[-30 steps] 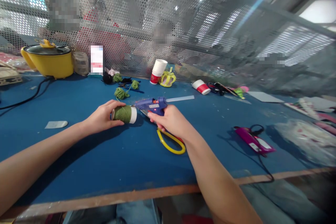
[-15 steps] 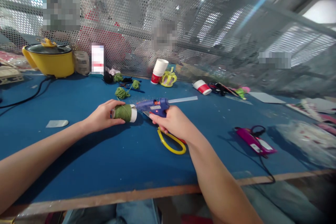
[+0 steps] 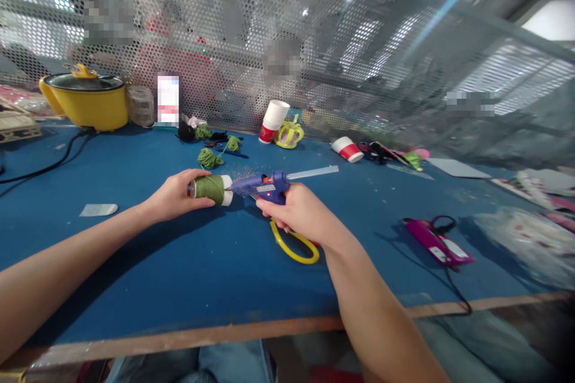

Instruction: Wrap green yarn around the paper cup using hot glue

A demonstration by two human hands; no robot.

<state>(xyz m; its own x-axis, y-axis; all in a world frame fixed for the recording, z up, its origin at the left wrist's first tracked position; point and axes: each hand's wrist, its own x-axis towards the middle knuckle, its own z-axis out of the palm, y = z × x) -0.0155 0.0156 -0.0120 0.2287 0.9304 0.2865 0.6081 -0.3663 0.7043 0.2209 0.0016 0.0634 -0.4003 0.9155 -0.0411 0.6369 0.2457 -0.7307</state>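
Note:
My left hand [image 3: 173, 197] is closed round a paper cup wrapped in green yarn [image 3: 211, 189], held on its side just above the blue table [image 3: 179, 275]. My right hand [image 3: 299, 210] grips a blue glue gun [image 3: 265, 184] with a clear glue stick jutting out behind it. The gun's nozzle points left and meets the bare white end of the cup. Yellow-handled scissors [image 3: 294, 245] lie on the table under my right wrist.
Loose green yarn [image 3: 209, 158] lies beyond the cup. A yellow pot [image 3: 85, 102], stacked paper cups [image 3: 273, 121], a fallen cup [image 3: 345, 148] and a perforated metal screen stand at the back. A magenta device with a cord [image 3: 438, 242] lies to the right.
Both hands lifted slightly; the glue gun's nozzle moved left and now touches the white end of the yarn-wrapped cup.

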